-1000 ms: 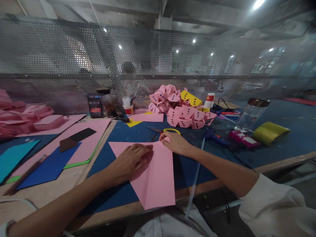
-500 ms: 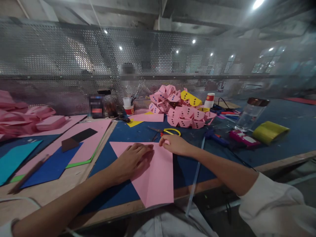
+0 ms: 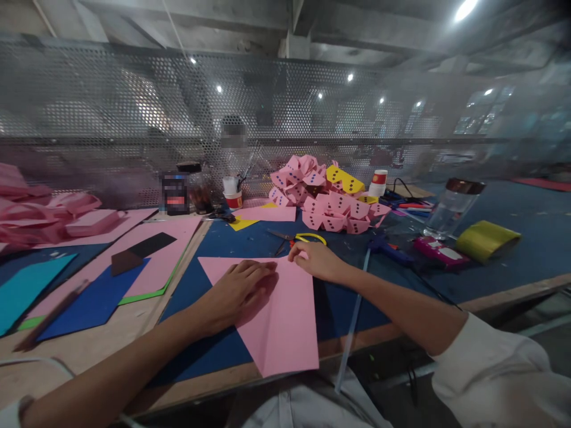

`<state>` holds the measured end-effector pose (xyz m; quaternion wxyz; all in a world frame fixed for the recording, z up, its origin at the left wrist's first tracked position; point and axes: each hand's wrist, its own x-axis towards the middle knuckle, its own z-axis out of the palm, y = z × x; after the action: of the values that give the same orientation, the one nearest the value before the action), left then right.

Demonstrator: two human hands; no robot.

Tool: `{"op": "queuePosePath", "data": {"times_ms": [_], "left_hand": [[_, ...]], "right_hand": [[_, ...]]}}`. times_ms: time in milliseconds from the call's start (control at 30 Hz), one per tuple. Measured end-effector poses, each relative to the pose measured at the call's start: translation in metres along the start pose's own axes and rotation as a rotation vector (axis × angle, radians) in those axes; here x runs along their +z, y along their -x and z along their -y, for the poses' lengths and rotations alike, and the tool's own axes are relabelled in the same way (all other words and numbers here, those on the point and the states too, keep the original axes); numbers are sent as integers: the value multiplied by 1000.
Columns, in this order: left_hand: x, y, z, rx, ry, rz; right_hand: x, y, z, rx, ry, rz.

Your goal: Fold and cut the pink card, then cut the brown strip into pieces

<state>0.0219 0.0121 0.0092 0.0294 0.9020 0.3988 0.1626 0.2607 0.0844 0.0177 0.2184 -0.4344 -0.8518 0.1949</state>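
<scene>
A sheet of pink paper (image 3: 292, 333) lies on the blue mat before me, with a crease down its middle and its near edge at the table's edge. My left hand (image 3: 245, 291) rests flat on the sheet's left part, fingers stretched to the right. At the sheet's far edge, my right hand (image 3: 319, 261) has thumb and forefinger pinched on the paper; the other fingers are curled. Just beyond this hand lie scissors with a yellow handle (image 3: 314, 238). A blue glue gun (image 3: 390, 248) lies right of it, a glue stick (image 3: 354, 324) reaching toward me.
Folded pink paper pieces with dots (image 3: 332, 208) are heaped at the back. Rightward stand a clear bottle (image 3: 450, 208) and a yellow roll (image 3: 488, 241). Coloured sheets, a blue one (image 3: 96, 303) among them, and a pencil (image 3: 53, 315) lie left. A perforated metal screen (image 3: 285, 101) closes the back.
The near right corner of the pink sheet has shifted slightly to the right and toward me. Both hands stay almost where they were.
</scene>
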Motion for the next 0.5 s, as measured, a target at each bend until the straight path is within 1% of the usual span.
{"op": "queuePosePath", "data": {"times_ms": [133, 233, 300, 400, 500], "left_hand": [[-5, 2, -2, -7, 24, 10], [-7, 2, -2, 5, 30, 30], [-6, 1, -1, 10, 29, 43], [-4, 1, 1, 6, 25, 51], [-3, 1, 1, 3, 14, 51]], "right_hand": [[2, -2, -5, -11, -32, -57], [0, -2, -6, -11, -50, -49], [-3, -1, -5, -29, -86, -17], [-8, 1, -1, -58, -149, 64], [-9, 3, 1, -69, -161, 137]]}}
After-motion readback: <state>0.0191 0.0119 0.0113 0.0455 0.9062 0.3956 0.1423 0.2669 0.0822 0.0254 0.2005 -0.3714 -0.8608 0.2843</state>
